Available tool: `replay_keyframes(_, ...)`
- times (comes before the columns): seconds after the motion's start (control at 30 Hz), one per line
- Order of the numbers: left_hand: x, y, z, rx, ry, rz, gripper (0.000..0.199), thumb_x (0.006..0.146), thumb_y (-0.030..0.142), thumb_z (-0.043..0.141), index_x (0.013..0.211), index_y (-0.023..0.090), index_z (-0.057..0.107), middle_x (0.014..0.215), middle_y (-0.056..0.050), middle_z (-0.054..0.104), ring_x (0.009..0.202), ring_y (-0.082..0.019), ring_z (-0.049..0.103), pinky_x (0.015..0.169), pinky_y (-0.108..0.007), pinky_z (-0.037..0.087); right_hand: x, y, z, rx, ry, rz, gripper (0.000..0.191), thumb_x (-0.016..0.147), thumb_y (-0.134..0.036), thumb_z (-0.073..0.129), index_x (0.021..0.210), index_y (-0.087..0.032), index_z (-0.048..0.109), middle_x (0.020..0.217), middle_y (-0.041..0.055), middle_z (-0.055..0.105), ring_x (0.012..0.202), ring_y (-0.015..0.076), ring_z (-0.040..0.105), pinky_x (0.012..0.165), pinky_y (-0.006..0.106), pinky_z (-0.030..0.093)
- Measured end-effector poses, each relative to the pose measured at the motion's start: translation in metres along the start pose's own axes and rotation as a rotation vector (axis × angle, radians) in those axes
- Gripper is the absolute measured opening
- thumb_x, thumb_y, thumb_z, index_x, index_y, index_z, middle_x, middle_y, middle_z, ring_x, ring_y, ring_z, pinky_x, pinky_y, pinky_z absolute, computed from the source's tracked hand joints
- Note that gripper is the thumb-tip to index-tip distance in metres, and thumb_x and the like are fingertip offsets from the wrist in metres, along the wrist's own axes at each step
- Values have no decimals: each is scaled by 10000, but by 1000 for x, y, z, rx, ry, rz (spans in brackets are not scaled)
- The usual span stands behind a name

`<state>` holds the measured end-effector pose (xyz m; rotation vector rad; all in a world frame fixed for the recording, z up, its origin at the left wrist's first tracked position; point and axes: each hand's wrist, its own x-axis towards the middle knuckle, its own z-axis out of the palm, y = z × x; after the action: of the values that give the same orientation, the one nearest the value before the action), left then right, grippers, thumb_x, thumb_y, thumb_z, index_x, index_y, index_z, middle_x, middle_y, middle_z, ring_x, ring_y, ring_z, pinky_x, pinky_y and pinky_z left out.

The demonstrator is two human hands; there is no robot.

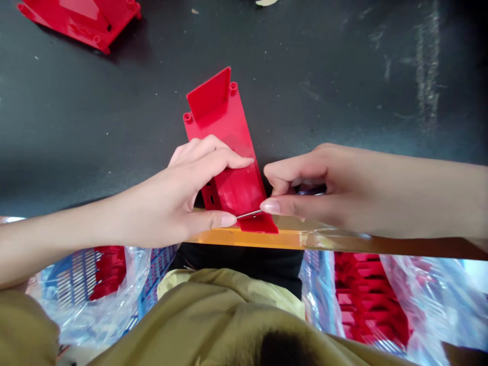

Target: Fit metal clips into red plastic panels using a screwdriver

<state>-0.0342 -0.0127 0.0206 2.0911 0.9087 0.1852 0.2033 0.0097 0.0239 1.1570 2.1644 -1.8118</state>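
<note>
Left hand (pixel 168 198) lying palm-down across red plastic panel (pixel 224 142), fingers (pixel 229 161) pressed together on its face, thumb stretching along near end. Right hand (pixel 324 193) reaching in from side, fingers (pixel 278 178) pinching thin metal pin (pixel 249 214) against thumb, tip just beside left thumb. Panel sitting on black counter (pixel 305 91), overhanging nothing, touching orange edge strip (pixel 244 239).
</note>
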Motion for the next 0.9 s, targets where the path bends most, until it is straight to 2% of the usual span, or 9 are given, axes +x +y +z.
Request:
replay_keyframes(0.13, -3, -2, 3, 14, 42, 21, 525, 893, 370, 653, 1348, 180, 476, 1292, -101, 543, 1215, -272, 474, 1084, -450, 348, -1, 1, 3, 45, 32, 15, 383, 878, -387, 601, 602, -193, 420, 520, -65, 389, 467, 63, 298, 471, 267, 253)
replay_keyframes(0.3, -6, -10, -3, 7, 4, 115, 478, 966, 277, 537, 1430, 208, 447, 1407, -102, 516, 1327, -248, 445, 1148, -434, 325, -4, 6, 4, 205, 57, -28, 426, 820, -485, 667, 622, -193, 428, 547, -81, 385, 492, 57, 317, 486, 234, 279)
replay_keyframes(0.4, -6, -13, -9, -11, 16, 144, 467, 974, 210, 487, 1440, 198, 453, 1435, -100, 516, 1353, -223, 447, 1149, -380, 354, -6, 7, 4, 256, 97, -18, 397, 807, -501, 683, 656, -192, 485, 569, -66, 466, 513, 67, 377, 501, 238, 304)
replay_keyframes(0.57, 1, -13, -10, 52, 28, 214, 472, 920, 164, 532, 1390, 169, 505, 1428, -126, 527, 1344, -223, 465, 1145, -387, 363, -9, 5, 7, 220, 98, 6, 310, 807, -475, 697, 731, -186, 615, 614, -31, 576, 548, 92, 452, 510, 248, 313)
replay_keyframes(0.7, 7, -11, -12, 49, 0, 199, 462, 892, 188, 559, 1352, 212, 529, 1375, -103, 570, 1283, -228, 510, 1088, -401, 401, -10, 4, 10, 138, 123, 17, 301, 827, -470, 677, 722, -194, 621, 634, -29, 610, 561, 98, 473, 506, 248, 319)
replay_keyframes(0.8, 9, -11, -15, 124, 3, 158, 428, 874, 228, 568, 1298, 281, 557, 1314, -52, 611, 1212, -255, 541, 1060, -459, 364, -11, 3, 11, 77, 167, -2, 321, 839, -462, 666, 679, -196, 581, 592, -43, 577, 537, 96, 448, 500, 255, 314)
replay_keyframes(0.9, 12, -9, -19, 151, -23, 87, 420, 851, 268, 591, 1269, 292, 558, 1273, -40, 624, 1170, -265, 544, 1012, -469, 335, -11, 2, 11, 51, 169, -15, 327, 834, -421, 685, 649, -194, 538, 560, -61, 531, 511, 82, 374, 489, 253, 300)
